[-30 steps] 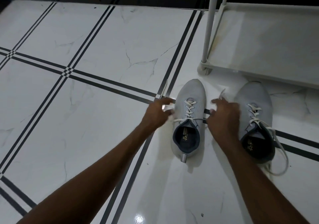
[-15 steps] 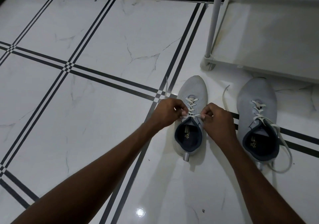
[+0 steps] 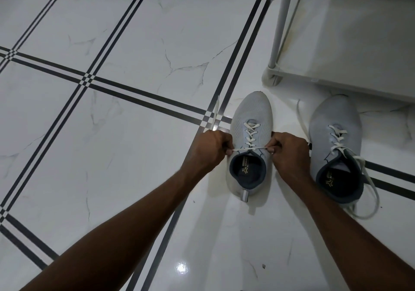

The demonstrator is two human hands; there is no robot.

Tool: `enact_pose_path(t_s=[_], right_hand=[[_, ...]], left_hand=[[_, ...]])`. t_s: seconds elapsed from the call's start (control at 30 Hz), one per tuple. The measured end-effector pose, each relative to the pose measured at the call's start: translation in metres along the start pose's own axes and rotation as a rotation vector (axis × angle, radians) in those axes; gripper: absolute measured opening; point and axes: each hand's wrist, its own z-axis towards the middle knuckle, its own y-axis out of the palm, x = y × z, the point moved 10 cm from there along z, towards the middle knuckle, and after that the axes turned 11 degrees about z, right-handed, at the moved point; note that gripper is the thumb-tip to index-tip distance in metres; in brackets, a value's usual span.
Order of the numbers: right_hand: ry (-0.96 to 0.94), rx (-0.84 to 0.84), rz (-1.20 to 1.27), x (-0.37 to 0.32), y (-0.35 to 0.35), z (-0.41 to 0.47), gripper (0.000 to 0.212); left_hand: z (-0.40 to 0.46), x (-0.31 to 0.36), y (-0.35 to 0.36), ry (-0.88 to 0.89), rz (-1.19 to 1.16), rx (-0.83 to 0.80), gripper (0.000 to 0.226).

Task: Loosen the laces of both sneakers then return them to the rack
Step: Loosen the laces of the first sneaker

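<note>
Two light grey sneakers with white laces stand on the floor, toes pointing away from me. The left sneaker (image 3: 250, 115) lies between my hands. My left hand (image 3: 208, 150) pinches one end of its lace (image 3: 249, 148) at the left of the collar, and my right hand (image 3: 289, 153) pinches the other end at the right. The lace is stretched taut across the top eyelets, its free ends trailing away from me. The right sneaker (image 3: 334, 120) sits untouched beside my right hand, its lace hanging loose around the heel. The white rack (image 3: 350, 34) stands at the upper right.
The floor is glossy white marble tile (image 3: 125, 156) with dark double stripes. A white rack post (image 3: 280, 25) rises just beyond the left sneaker's toe. The rack's bottom shelf holds nothing that I can see.
My hands closed in on the left sneaker's collar from wider apart, then pulled slightly outward, drawing the lace taut across the top. The right sneaker has not moved.
</note>
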Motion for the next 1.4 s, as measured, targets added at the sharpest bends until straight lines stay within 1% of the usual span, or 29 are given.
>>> enact_pose_path(t_s=[0.07, 0.17, 0.27, 0.33, 0.37, 0.43, 0.5, 0.57, 0.6, 0.67, 0.7, 0.73, 0.8, 0.83, 0.87, 0.9, 0.97, 1.03, 1.1, 1.17, 1.23, 1.27, 1.33, 1.37, 1.4], right_hand=[[0.049, 0.004, -0.009, 0.002, 0.0, 0.0, 0.014], [0.128, -0.096, -0.08, 0.007, -0.006, 0.006, 0.008], [0.132, -0.295, -0.126, 0.002, -0.016, 0.018, 0.01], [0.106, -0.454, -0.169, -0.009, -0.018, 0.021, 0.012], [0.104, -0.535, -0.148, -0.014, -0.016, 0.019, 0.012], [0.135, -0.678, -0.017, -0.025, -0.013, 0.014, 0.01], [0.15, -0.743, 0.193, -0.037, -0.011, 0.009, 0.014], [0.192, -0.724, 0.455, -0.045, -0.006, 0.006, 0.022], [0.218, -0.69, 0.575, -0.045, -0.001, 0.005, 0.02], [0.262, -0.562, 0.74, -0.038, 0.009, 0.006, 0.014], [0.274, -0.48, 0.772, -0.032, 0.013, 0.007, 0.013], [0.28, -0.397, 0.767, -0.027, 0.016, 0.008, 0.012], [0.278, -0.253, 0.716, -0.02, 0.016, 0.009, 0.008], [0.262, -0.201, 0.689, -0.02, 0.015, 0.01, 0.007], [0.227, -0.168, 0.652, -0.023, 0.013, 0.011, 0.006], [0.175, -0.161, 0.6, -0.028, 0.013, 0.011, 0.005], [0.081, -0.201, 0.485, -0.038, 0.013, 0.013, 0.013], [0.029, -0.255, 0.405, -0.044, 0.015, 0.013, 0.024], [-0.014, -0.285, 0.331, -0.048, 0.018, 0.012, 0.031], [-0.048, -0.289, 0.262, -0.05, 0.021, 0.012, 0.035], [-0.071, -0.28, 0.211, -0.051, 0.024, 0.013, 0.037], [-0.083, -0.276, 0.19, -0.052, 0.024, 0.013, 0.036], [-0.101, -0.274, 0.159, -0.053, 0.025, 0.016, 0.032], [-0.107, -0.272, 0.153, -0.054, 0.025, 0.017, 0.03], [-0.107, -0.267, 0.155, -0.053, 0.025, 0.019, 0.028]], left_hand=[[0.003, -0.002, 0.0, -0.022, -0.056, -0.045, 0.005], [0.006, -0.01, 0.003, -0.066, -0.269, -0.217, 0.006], [-0.001, -0.021, 0.008, -0.161, -0.492, -0.426, 0.008], [-0.01, -0.023, 0.006, -0.148, -0.597, -0.555, 0.009], [-0.013, -0.023, 0.001, -0.123, -0.644, -0.596, 0.011], [-0.016, -0.022, -0.014, -0.071, -0.779, -0.603, 0.016], [-0.013, -0.018, -0.03, -0.053, -0.946, -0.537, 0.017], [-0.008, -0.007, -0.037, -0.027, -1.098, -0.488, 0.021], [-0.005, 0.0, -0.035, -0.021, -1.16, -0.473, 0.022], [0.003, 0.013, -0.026, -0.044, -1.237, -0.432, 0.021], [0.008, 0.016, -0.019, -0.085, -1.255, -0.399, 0.018], [0.011, 0.017, -0.013, -0.141, -1.258, -0.36, 0.016], [0.017, 0.015, 0.0, -0.243, -1.202, -0.281, 0.027], [0.019, 0.014, 0.004, -0.267, -1.148, -0.251, 0.033], [0.021, 0.014, 0.008, -0.273, -1.107, -0.236, 0.035], [0.023, 0.013, 0.011, -0.269, -1.086, -0.238, 0.031], [0.025, 0.014, 0.014, -0.235, -1.094, -0.295, 0.021], [0.027, 0.016, 0.014, -0.189, -1.104, -0.352, 0.025], [0.029, 0.016, 0.013, -0.179, -1.116, -0.346, 0.024], [0.03, 0.015, 0.015, -0.218, -1.144, -0.322, 0.021], [0.031, 0.012, 0.021, -0.277, -1.164, -0.326, 0.026], [0.031, 0.011, 0.023, -0.296, -1.149, -0.338, 0.023], [0.032, 0.012, 0.027, -0.3, -1.118, -0.356, 0.009], [0.031, 0.013, 0.028, -0.297, -1.124, -0.362, 0.009], [0.031, 0.014, 0.029, -0.29, -1.133, -0.371, 0.015]])
